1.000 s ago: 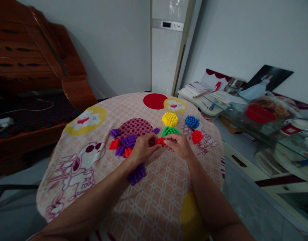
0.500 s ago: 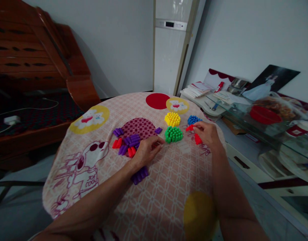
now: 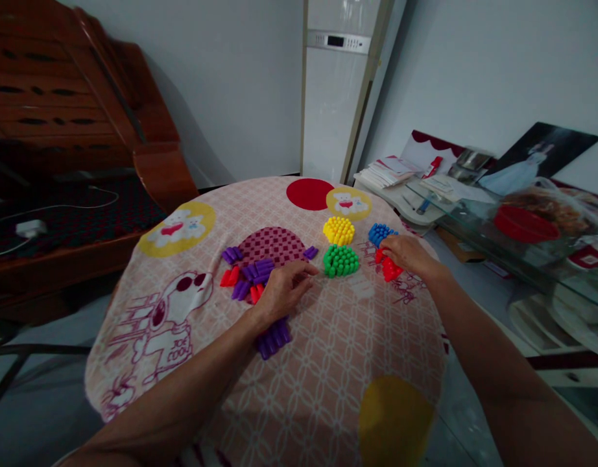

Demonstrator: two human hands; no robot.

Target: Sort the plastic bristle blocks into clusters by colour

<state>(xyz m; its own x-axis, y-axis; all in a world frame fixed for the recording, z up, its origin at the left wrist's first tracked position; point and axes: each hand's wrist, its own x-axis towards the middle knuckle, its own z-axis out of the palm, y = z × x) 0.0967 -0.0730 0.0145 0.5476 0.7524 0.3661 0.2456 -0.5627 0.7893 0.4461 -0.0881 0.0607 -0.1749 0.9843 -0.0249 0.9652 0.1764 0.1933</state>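
Note:
My right hand is at the right of the table, its fingertips pinched on small red plastic pieces just in front of the blue cluster. My left hand rests over the middle, fingers loosely curved and apart, with nothing visible in them. Beside and partly beneath it lie purple pieces, grouped in short rows, with some red ones among them. More purple rows show below the wrist. The green cluster sits between both hands, with the yellow cluster behind it.
A patterned cloth covers the round table. To the right, a glass-topped cabinet holds papers, a red bowl and a photo. A wooden bench stands left; a tall white appliance is behind.
My right hand has lowered the red pieces it carried beside the other red ones, moving slightly right. My left hand has stayed almost in place. The view has shifted a little.

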